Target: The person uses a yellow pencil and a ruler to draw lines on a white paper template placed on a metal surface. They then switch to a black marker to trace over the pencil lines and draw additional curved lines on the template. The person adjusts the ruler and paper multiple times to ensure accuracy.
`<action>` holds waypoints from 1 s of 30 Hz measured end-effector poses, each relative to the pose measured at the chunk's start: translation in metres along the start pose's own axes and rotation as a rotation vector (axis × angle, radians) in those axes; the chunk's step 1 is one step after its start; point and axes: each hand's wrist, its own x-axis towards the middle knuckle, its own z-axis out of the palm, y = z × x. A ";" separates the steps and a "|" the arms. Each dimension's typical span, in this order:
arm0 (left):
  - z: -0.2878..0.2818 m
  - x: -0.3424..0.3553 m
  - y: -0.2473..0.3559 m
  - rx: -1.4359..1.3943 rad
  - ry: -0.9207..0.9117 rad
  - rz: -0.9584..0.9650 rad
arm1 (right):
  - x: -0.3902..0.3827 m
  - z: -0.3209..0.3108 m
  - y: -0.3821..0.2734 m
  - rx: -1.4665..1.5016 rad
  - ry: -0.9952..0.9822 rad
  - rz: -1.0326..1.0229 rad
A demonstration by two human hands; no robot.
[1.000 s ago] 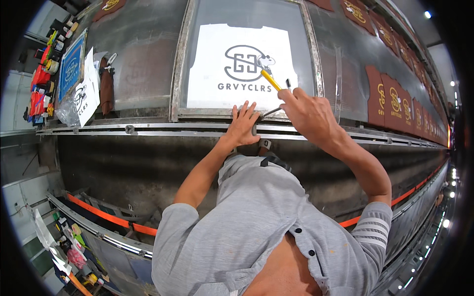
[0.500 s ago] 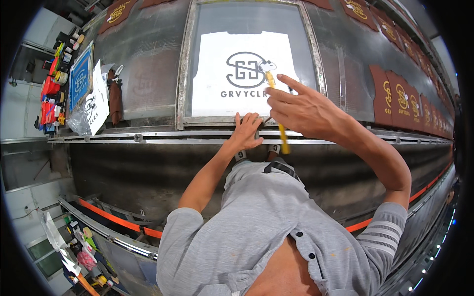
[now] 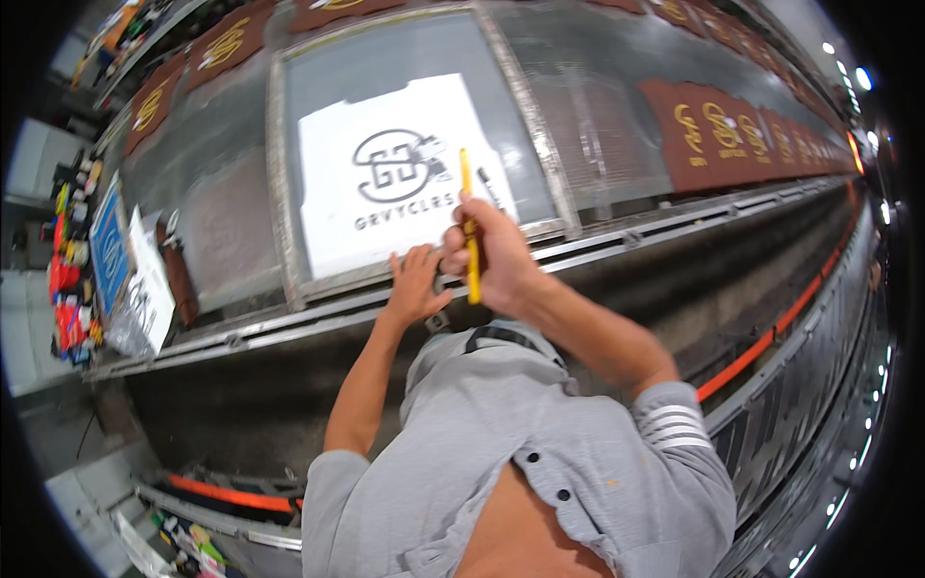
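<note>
A slim yellow tool (image 3: 473, 277), pen or craft knife I cannot tell, stands nearly upright in my right hand (image 3: 503, 252), whose fingers are closed around it. Its upper end is over the right side of a white shirt-shaped piece (image 3: 332, 241) with a dark round emblem and lettering. That piece lies within a large metal-rimmed frame (image 3: 281, 173) with a grey pane. My left hand (image 3: 414, 287) rests at the frame's near edge with its fingers spread and holds nothing. A small black pen-like thing (image 3: 488, 180) lies near the white piece's right edge.
Brown printed fabric pieces (image 3: 696, 144) line the long table to the right, with more (image 3: 226, 46) at the far left. A blue screen frame (image 3: 114, 241), white printed sheets (image 3: 152, 289) and bottles stand at the left end. A metal rail (image 3: 231, 339) runs along the near edge.
My right hand has come down and nearer, its fingers now wrapped around the yellow tool instead of spread out. The whole view has tilted and shifted; my left hand stays at the frame's edge.
</note>
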 end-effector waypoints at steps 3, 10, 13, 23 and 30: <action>-0.009 0.000 0.008 -0.030 0.033 0.079 | -0.007 -0.002 -0.003 -0.321 -0.085 -0.041; -0.026 0.010 0.013 -0.069 -0.140 0.026 | -0.008 -0.017 -0.008 -1.751 -0.279 -1.329; -0.007 0.004 -0.003 -0.029 -0.047 0.044 | -0.006 -0.011 -0.028 -2.052 -0.484 -1.157; -0.013 0.003 0.004 -0.018 0.023 0.045 | -0.010 0.021 -0.054 -2.523 -0.697 -1.291; -0.016 0.002 0.006 0.063 -0.063 -0.004 | -0.018 0.024 -0.038 -2.290 -0.407 -0.925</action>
